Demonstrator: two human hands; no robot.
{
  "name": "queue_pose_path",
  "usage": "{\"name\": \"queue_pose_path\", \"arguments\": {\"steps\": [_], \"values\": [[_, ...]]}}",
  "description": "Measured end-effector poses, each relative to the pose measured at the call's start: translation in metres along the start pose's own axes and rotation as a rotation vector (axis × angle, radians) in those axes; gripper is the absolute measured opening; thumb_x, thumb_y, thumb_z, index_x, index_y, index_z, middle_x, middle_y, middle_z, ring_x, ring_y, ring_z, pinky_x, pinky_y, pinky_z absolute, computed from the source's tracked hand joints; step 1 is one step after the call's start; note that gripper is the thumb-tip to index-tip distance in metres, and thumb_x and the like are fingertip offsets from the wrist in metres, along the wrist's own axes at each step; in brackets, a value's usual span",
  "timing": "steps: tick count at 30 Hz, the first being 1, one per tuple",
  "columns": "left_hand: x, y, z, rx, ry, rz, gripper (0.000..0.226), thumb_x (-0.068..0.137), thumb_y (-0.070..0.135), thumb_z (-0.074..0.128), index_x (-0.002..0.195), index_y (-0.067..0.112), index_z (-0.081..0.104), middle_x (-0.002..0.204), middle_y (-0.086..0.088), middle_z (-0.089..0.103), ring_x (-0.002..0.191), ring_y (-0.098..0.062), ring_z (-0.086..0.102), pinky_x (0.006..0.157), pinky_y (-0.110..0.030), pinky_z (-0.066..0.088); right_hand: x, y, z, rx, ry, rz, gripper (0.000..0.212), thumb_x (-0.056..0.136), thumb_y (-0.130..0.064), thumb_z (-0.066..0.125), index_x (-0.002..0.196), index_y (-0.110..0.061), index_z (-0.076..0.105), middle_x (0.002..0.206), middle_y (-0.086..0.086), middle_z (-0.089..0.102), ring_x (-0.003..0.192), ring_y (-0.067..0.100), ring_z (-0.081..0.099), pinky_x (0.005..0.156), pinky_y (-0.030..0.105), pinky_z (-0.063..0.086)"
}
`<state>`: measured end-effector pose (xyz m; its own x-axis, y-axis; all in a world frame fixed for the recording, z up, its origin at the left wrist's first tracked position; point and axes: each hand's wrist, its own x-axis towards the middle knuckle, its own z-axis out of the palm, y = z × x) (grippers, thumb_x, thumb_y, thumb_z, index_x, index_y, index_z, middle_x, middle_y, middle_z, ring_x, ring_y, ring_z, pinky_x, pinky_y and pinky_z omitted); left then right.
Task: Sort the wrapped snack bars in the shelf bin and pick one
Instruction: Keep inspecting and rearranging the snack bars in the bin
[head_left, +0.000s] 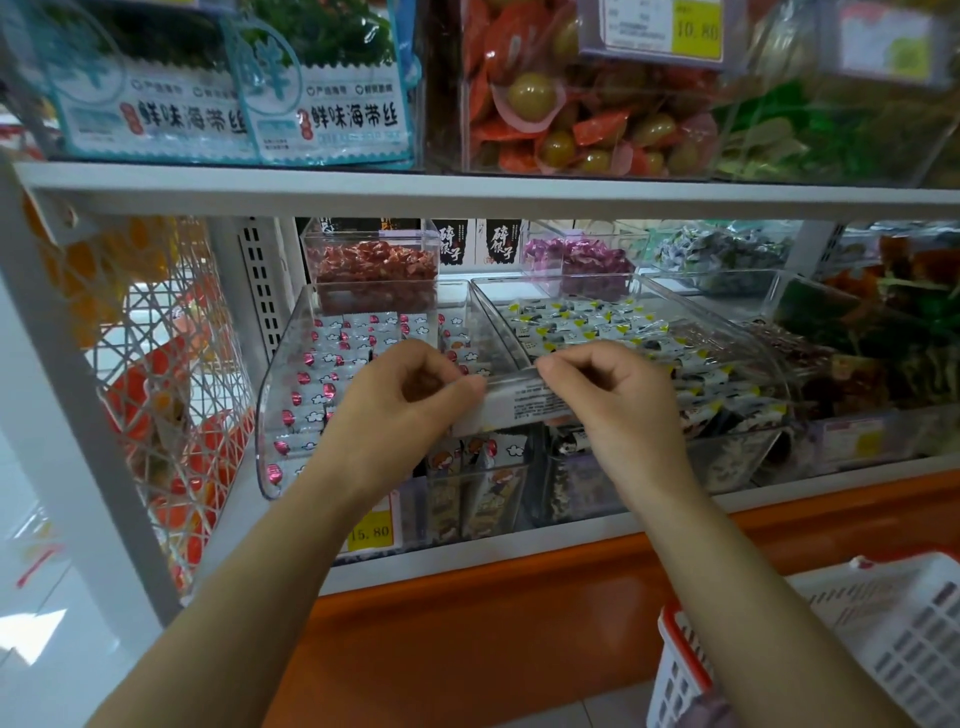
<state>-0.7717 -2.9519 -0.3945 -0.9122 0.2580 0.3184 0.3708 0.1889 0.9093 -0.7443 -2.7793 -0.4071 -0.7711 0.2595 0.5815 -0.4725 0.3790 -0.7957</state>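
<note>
Snack bar (519, 408) is held over the front edge of the clear shelf bin (275, 395), with my left hand (395, 410) pinching one end of the wrapper and my right hand (618, 400) pinching the other. The printed back faces me, probably so I can read the small text before committing. The other pink-and-cloud bars (358, 338) lie in rows in the bin behind it, and my basket (857, 639) waits below the shelf's front edge.

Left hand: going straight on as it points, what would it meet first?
Beyond the silver-wrapped bar the left hand pinches, probably the white, red-dotted wrapped snack bars in the clear plastic bin; depth is unclear.
</note>
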Motion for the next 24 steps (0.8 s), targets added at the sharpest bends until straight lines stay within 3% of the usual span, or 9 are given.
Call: {"name": "queue_pose_path", "arguments": {"steps": [2, 4, 6, 11, 13, 16, 20, 24], "values": [[0.002, 0.000, -0.002, 0.015, 0.029, 0.021, 0.022, 0.082, 0.025, 0.066, 0.079, 0.004, 0.062, 0.081, -0.019, 0.065, 0.067, -0.022, 0.064, 0.055, -0.026, 0.056, -0.001, -0.002, 0.001, 0.022, -0.023, -0.008, 0.019, 0.086, -0.011, 0.065, 0.074, -0.025, 0.067, 0.063, -0.015, 0.062, 0.061, -0.003, 0.061, 0.050, 0.009, 0.046], [0.002, 0.001, -0.005, 0.081, 0.038, 0.049, 0.025, 0.083, 0.026, 0.066, 0.071, 0.004, 0.062, 0.064, -0.007, 0.065, 0.051, -0.010, 0.059, 0.047, -0.014, 0.048, 0.000, -0.002, 0.001, 0.010, -0.035, -0.012, 0.019, 0.086, -0.012, 0.065, 0.074, -0.026, 0.067, 0.065, -0.015, 0.063, 0.062, -0.004, 0.060, 0.051, 0.007, 0.044], [0.003, 0.002, -0.010, 0.148, 0.038, 0.064, 0.026, 0.082, 0.026, 0.066, 0.064, 0.008, 0.062, 0.048, 0.003, 0.058, 0.040, -0.004, 0.050, 0.042, -0.012, 0.042, 0.000, -0.002, 0.002, -0.007, -0.059, -0.016, 0.016, 0.085, -0.013, 0.065, 0.076, -0.025, 0.069, 0.068, -0.013, 0.065, 0.063, -0.004, 0.061, 0.052, 0.007, 0.044], [0.006, -0.001, -0.016, 0.145, 0.058, 0.088, 0.028, 0.081, 0.024, 0.066, 0.060, 0.007, 0.063, 0.043, 0.004, 0.055, 0.037, -0.005, 0.047, 0.038, -0.014, 0.041, -0.001, -0.001, 0.005, 0.031, -0.068, 0.033, 0.013, 0.086, -0.017, 0.064, 0.077, -0.024, 0.070, 0.068, -0.010, 0.067, 0.065, 0.003, 0.064, 0.053, 0.019, 0.053], [0.006, 0.000, -0.016, 0.113, 0.034, 0.096, 0.022, 0.079, 0.029, 0.066, 0.067, 0.010, 0.066, 0.049, 0.006, 0.059, 0.043, -0.005, 0.052, 0.044, -0.014, 0.045, 0.000, 0.000, 0.005, 0.030, -0.021, 0.044, 0.015, 0.086, -0.019, 0.064, 0.074, -0.025, 0.069, 0.068, -0.006, 0.068, 0.064, 0.007, 0.065, 0.054, 0.025, 0.055], [0.004, -0.002, -0.015, 0.011, -0.081, 0.017, 0.027, 0.067, 0.035, 0.071, 0.088, 0.020, 0.066, 0.080, 0.005, 0.069, 0.073, -0.008, 0.066, 0.065, -0.015, 0.054, 0.000, 0.000, 0.005, 0.037, 0.043, 0.050, 0.018, 0.088, -0.016, 0.063, 0.071, -0.016, 0.069, 0.066, 0.003, 0.066, 0.057, 0.007, 0.064, 0.052, 0.019, 0.053], [0.004, -0.004, -0.012, 0.045, -0.094, 0.017, 0.025, 0.074, 0.018, 0.073, 0.096, 0.024, 0.062, 0.095, 0.004, 0.067, 0.088, -0.007, 0.066, 0.072, -0.014, 0.053, 0.002, 0.002, 0.002, 0.081, 0.008, 0.136, 0.023, 0.089, -0.014, 0.062, 0.072, 0.000, 0.068, 0.072, 0.018, 0.067, 0.060, 0.015, 0.068, 0.049, 0.027, 0.056], [0.005, -0.004, -0.010, 0.058, -0.083, 0.042, 0.025, 0.079, 0.016, 0.069, 0.098, 0.029, 0.061, 0.102, 0.006, 0.066, 0.094, -0.003, 0.064, 0.080, -0.014, 0.052, 0.004, 0.001, -0.003, 0.193, -0.017, 0.214, 0.024, 0.088, -0.013, 0.063, 0.065, -0.012, 0.070, 0.065, 0.005, 0.069, 0.061, 0.016, 0.069, 0.047, 0.026, 0.055]]}}
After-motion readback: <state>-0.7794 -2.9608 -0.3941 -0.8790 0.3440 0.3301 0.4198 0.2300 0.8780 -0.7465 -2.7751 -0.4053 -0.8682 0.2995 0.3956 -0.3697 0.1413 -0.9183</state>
